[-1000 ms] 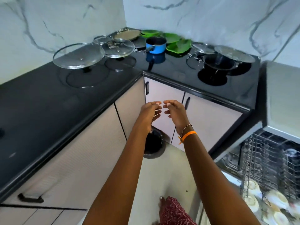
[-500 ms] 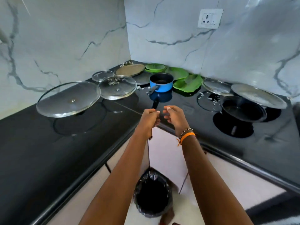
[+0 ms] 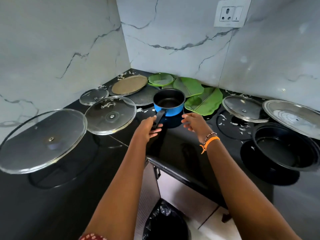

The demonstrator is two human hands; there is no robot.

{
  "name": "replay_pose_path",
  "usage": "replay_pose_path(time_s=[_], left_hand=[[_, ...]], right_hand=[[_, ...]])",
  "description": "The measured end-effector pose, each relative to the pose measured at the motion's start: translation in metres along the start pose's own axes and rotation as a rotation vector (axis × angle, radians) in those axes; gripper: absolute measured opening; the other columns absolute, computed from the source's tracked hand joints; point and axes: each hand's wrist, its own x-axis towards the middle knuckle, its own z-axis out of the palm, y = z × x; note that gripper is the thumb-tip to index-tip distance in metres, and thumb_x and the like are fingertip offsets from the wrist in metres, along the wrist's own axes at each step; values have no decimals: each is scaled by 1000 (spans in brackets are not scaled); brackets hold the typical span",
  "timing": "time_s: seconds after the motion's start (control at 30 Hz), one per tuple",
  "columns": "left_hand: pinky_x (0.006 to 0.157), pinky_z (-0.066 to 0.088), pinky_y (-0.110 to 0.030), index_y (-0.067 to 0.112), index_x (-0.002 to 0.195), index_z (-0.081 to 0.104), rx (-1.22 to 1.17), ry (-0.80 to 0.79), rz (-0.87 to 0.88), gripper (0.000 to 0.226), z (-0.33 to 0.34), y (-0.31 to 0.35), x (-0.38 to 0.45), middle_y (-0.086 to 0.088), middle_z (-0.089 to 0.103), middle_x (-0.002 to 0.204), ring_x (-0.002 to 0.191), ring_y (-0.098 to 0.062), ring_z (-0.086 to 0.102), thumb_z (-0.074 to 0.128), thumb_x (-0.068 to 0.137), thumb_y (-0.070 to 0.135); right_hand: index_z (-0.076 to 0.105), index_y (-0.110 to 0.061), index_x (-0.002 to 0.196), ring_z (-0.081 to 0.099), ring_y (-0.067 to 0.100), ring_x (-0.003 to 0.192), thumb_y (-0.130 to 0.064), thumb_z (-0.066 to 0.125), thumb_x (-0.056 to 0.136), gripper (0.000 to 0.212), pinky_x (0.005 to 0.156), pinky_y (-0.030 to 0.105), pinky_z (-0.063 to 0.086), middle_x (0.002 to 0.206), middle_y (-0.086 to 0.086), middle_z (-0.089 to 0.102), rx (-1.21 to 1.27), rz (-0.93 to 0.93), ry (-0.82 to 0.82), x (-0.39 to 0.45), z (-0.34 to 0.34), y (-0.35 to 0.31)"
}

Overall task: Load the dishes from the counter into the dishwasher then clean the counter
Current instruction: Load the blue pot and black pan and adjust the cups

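Note:
A small blue saucepan (image 3: 168, 104) with a black inside stands on the black corner counter (image 3: 72, 196). My left hand (image 3: 147, 129) grips its black handle (image 3: 159, 118). My right hand (image 3: 194, 122) hovers just right of the pan with relaxed fingers, holding nothing. Around the pan lie glass lids: a large one (image 3: 41, 139) at left, a medium one (image 3: 110, 115), a small one (image 3: 93, 96), and another (image 3: 244, 109) at right. Green leaf-shaped plates (image 3: 204, 101) sit in the corner behind the pan.
A black bowl (image 3: 284, 148) and a metal lid (image 3: 292, 116) lie at far right. A round tan plate (image 3: 129, 84) and a dark speckled pan (image 3: 144, 98) sit at the back. White food scraps dot the counter. A bin with a black bag (image 3: 164, 222) stands below.
I have stepped closer to the corner and the view has tilted up. Both hands reached forward over the counter; my left hand has taken hold of the saucepan's handle, and my right moved beside the pan.

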Motion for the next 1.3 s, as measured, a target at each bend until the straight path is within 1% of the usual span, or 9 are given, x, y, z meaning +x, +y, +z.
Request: replay_pose_path(time_s=[0.2, 0.3, 0.37, 0.43, 0.8, 0.87, 1.03, 1.17, 1.3], left_hand=[[86, 47, -31, 7, 94, 57, -235, -214, -55, 19, 14, 3, 20, -9, 63, 92, 94, -20, 60, 47, 97, 24], [56, 53, -19, 5, 89, 56, -371, -272, -103, 22, 27, 4, 26, -10, 65, 90, 65, -11, 61, 50, 95, 26], [34, 37, -10, 5, 84, 54, -452, -255, -121, 26, 43, 6, 30, -6, 62, 72, 38, -2, 48, 47, 97, 27], [28, 26, -10, 7, 79, 51, -469, -213, -91, 30, 59, 8, 32, 0, 52, 53, 28, -1, 35, 44, 98, 28], [33, 23, -15, 13, 79, 48, -345, -27, 44, 30, 115, -26, -4, 0, 43, 59, 35, -5, 33, 42, 98, 36], [36, 25, -17, 13, 82, 49, -277, -8, 94, 32, 126, -36, -15, 0, 44, 59, 41, -8, 34, 37, 99, 37], [36, 28, -16, 14, 87, 51, -127, -39, 271, 34, 144, -55, -35, -1, 45, 59, 41, -8, 36, 29, 101, 36], [36, 30, -15, 13, 90, 53, -52, -59, 373, 38, 152, -63, -49, -1, 46, 58, 40, -6, 37, 25, 101, 37], [37, 31, -15, 13, 77, 50, 32, -35, 426, 45, 156, -71, -59, -3, 48, 59, 41, -9, 38, 23, 102, 38]], right_hand=[[56, -14, 91, 47, 8, 57, -13, 44, 95, 13, 55, 18, 34, 76, -2, 56, -6, 43, -1, 18, -14, 2], [54, -14, 90, 46, 8, 58, -13, 44, 96, 12, 54, 18, 32, 75, -2, 56, 8, 26, 35, 22, -28, 6], [54, -11, 95, 45, 8, 58, -13, 44, 95, 11, 52, 17, 31, 75, -2, 55, 16, 19, 76, 23, -42, 10], [55, -10, 99, 45, 8, 57, -11, 42, 96, 13, 49, 14, 31, 75, -1, 55, 16, 22, 115, 22, -55, 13], [60, -12, 91, 46, 8, 57, -10, 44, 95, 17, 49, 12, 36, 71, -2, 56, -37, -92, 290, 2, -95, 5], [64, -16, 86, 51, 11, 67, -12, 48, 92, 17, 65, 23, 41, 74, -4, 60, -186, -143, 397, -8, -102, 7], [60, -7, 107, 50, 31, 109, -17, 52, 88, 23, 92, 38, 37, 114, 12, 59, -794, -56, 674, -41, -128, 30], [49, -7, 117, 43, 35, 116, -22, 59, 84, 38, 93, 43, 37, 123, 14, 49, -1059, 163, 757, -65, -141, 52], [57, -6, 105, 55, 31, 108, -10, 50, 85, 22, 91, 38, 36, 111, 12, 61, -1174, 209, 666, -86, -146, 60]])
